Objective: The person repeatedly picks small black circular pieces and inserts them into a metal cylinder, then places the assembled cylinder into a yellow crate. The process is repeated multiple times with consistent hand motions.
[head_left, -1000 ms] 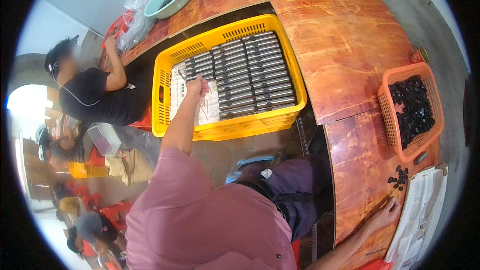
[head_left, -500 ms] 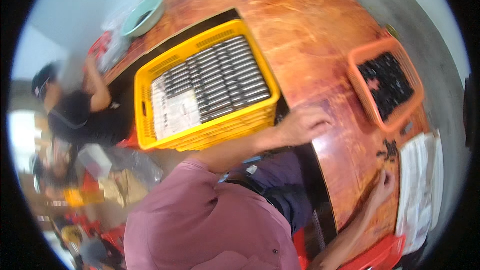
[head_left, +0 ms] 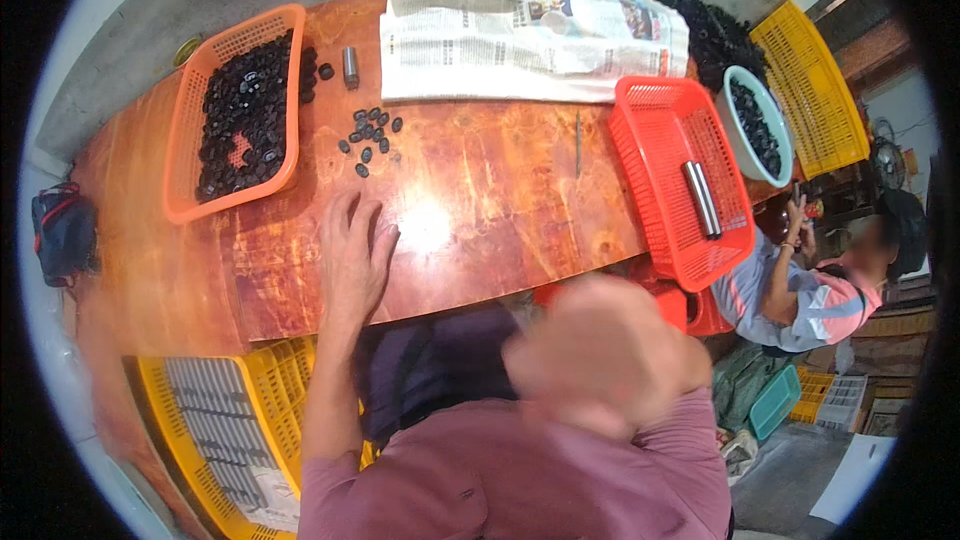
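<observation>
My left hand lies on the wooden table near its front edge, fingers spread and holding nothing. Beyond it several small black oval pieces are scattered on the wood. My right hand is raised near the camera, in front of the table edge; motion smears its fingers, so any held thing cannot be made out. An orange basket of small black pieces stands beyond my left hand, with a short metal tube upright to its right. At the right a red basket holds metal tubes.
Newspaper covers the back of the table. A thin rod lies in front of it. At far right are a pale bowl of black pieces, a yellow crate and a co-worker. A yellow crate of stacked tubes stands lower left.
The view has swung to the right, bringing the newspaper and red basket fully in. My right hand has risen from the table toward the camera. My left hand now rests on the tabletop.
</observation>
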`<state>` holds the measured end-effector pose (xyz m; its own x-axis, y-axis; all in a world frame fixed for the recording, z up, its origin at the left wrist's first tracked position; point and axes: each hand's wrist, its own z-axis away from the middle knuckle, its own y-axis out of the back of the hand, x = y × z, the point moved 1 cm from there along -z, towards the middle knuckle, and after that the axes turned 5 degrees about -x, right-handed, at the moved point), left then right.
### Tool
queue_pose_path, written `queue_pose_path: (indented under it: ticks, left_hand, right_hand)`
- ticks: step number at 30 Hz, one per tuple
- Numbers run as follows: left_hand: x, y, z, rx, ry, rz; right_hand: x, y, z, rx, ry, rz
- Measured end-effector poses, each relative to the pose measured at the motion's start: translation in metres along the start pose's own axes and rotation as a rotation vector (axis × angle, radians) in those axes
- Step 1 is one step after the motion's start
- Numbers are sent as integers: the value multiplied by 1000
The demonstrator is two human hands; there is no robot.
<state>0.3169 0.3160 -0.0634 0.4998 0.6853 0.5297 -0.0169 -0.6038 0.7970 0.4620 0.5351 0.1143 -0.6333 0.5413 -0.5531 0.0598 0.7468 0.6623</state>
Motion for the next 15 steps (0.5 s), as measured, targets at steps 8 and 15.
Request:
queue_pose_path:
  ticks: [8,15]
  left_hand:
    - [-10,1,2,5,29,17]
    - [-12,5,5,47,50,44]
  right_hand:
    - [-58,46,-48,-338,276,-311]
    - [-46,-39,-61,490,465,-271]
